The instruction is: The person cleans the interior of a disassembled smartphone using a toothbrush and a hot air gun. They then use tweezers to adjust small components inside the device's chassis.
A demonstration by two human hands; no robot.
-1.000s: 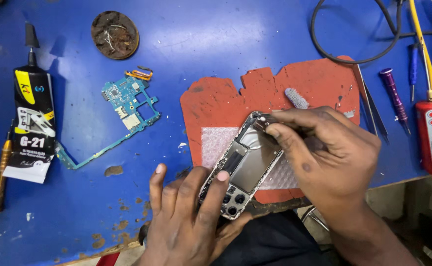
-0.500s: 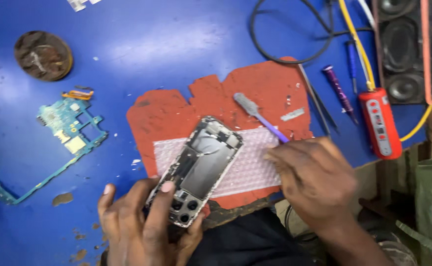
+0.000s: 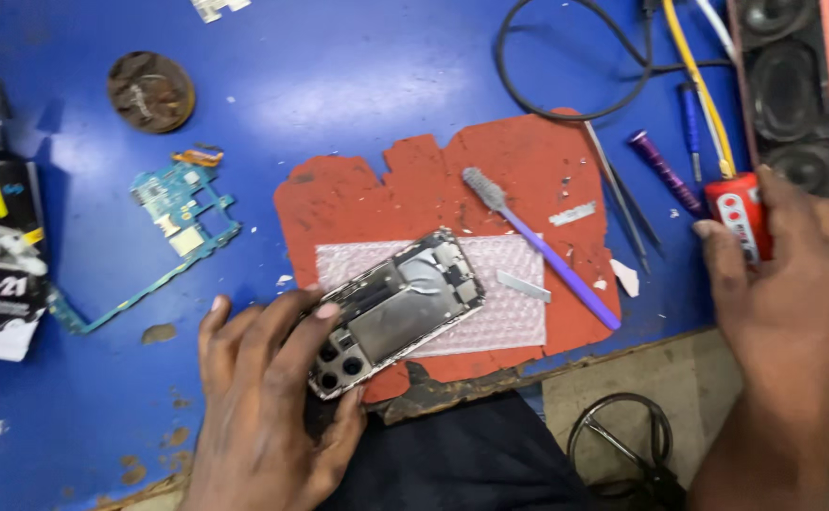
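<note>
An opened phone (image 3: 395, 308) lies tilted on a strip of bubble wrap (image 3: 504, 303) over a torn red mat (image 3: 414, 189). My left hand (image 3: 272, 407) holds the phone's camera end against the mat, fingers spread over it. My right hand (image 3: 793, 284) is far to the right, its fingers wrapped around a red tool with a yellow cable (image 3: 741, 208) at the table's edge. A purple-handled brush (image 3: 542, 246) lies on the mat to the right of the phone, with small metal strips (image 3: 525, 286) near it.
A green circuit board (image 3: 173, 213) and a round brown dish (image 3: 150, 91) lie at the left, a glue tube on its card (image 3: 3, 251) at the far left. Tweezers (image 3: 622, 194), a purple screwdriver (image 3: 665, 170), black cable (image 3: 575, 85) and a speaker (image 3: 793, 85) sit at the right. Scissors (image 3: 622, 440) lie below the table edge.
My right hand has left the phone and brush and moved right to the red tool. The brush now lies on the mat. My left hand still holds the phone.
</note>
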